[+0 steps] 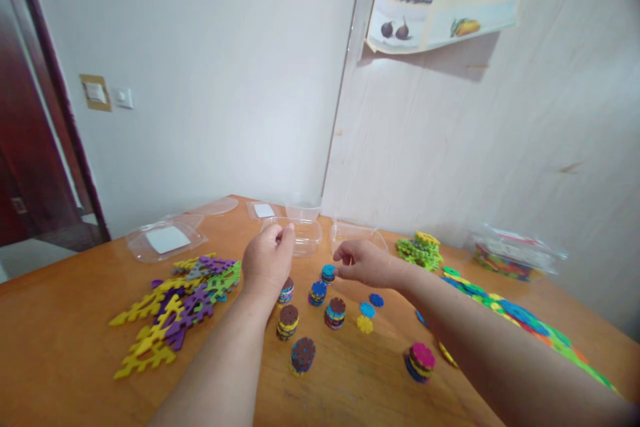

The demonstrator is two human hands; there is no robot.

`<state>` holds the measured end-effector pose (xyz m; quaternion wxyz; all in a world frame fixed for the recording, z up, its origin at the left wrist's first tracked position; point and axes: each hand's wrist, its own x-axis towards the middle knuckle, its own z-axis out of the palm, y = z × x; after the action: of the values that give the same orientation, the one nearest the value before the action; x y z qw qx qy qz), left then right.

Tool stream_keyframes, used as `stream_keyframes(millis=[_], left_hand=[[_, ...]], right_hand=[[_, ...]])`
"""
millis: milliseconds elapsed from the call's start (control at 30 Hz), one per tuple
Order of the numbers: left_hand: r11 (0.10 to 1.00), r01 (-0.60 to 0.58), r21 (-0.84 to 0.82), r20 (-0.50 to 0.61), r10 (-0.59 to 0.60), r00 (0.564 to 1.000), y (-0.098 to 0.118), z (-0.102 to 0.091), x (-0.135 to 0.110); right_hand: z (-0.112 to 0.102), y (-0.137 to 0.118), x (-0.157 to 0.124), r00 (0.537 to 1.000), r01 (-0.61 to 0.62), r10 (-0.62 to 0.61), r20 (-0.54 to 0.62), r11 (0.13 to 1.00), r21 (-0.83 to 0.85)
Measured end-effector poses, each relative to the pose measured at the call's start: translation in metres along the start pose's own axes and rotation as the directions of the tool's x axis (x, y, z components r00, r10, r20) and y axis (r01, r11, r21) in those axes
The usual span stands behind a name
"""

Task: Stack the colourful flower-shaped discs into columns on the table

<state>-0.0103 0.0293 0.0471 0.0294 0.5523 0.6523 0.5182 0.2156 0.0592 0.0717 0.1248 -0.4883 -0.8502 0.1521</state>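
My left hand point(269, 259) is closed, its thumb pressed against the curled fingers; whatever lies inside is hidden. It hovers above a stack of flower-shaped plastic discs point(287, 290), partly covering it. My right hand point(364, 263) has bent fingers, with thumb and forefinger slightly apart and no piece visible between them. Its fingertips are at the right edge of a small stack topped by a light-blue disc point(328, 271); contact is unclear. Nearer me stand a blue-topped stack point(317, 293) and several brown-topped stacks point(335, 312). Loose blue point(367, 309) and yellow discs point(365, 325) lie to their right.
Yellow, purple and green toothed pieces point(195, 307) are heaped at left. Clear tubs point(307, 240) and lids point(167, 240) line the back. On the right are a green pile point(419, 251), spread coloured discs point(525, 317), a filled clear box point(515, 253) and a pink-topped stack point(421, 357).
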Motion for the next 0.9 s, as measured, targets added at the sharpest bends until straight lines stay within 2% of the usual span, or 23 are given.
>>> stream_keyframes(millis=[67,167,233,300,633,767,900], left_hand=[[1.0,0.003,0.0,-0.002,-0.003,1.0,0.0,0.0,0.0],[1.0,0.001,0.004,-0.005,-0.001,1.0,0.0,0.0,0.0],[1.0,0.001,0.003,-0.002,-0.001,1.0,0.0,0.0,0.0],[1.0,-0.002,0.001,0.004,0.002,1.0,0.0,0.0,0.0],[1.0,-0.021,0.014,0.002,0.021,1.0,-0.002,0.001,0.0],[1.0,-0.018,0.022,-0.002,0.018,1.0,-0.002,0.002,0.0],[1.0,-0.005,0.007,-0.009,0.005,1.0,-0.001,0.002,-0.001]], right_hand=[[-0.007,0.004,-0.012,0.999,-0.01,0.009,0.052,1.0,0.024],[-0.013,0.013,-0.034,0.973,-0.034,0.013,0.229,0.996,0.085],[-0.013,0.019,-0.047,0.948,-0.021,-0.009,0.319,0.996,0.092],[-0.01,0.023,-0.057,0.933,0.005,-0.033,0.359,0.997,0.08],[0.002,0.017,-0.064,0.938,-0.01,-0.005,0.347,0.999,0.042],[0.007,0.023,-0.063,0.922,-0.111,0.029,0.385,0.975,0.191],[0.007,0.023,-0.057,0.929,-0.195,0.028,0.369,0.885,0.423]])
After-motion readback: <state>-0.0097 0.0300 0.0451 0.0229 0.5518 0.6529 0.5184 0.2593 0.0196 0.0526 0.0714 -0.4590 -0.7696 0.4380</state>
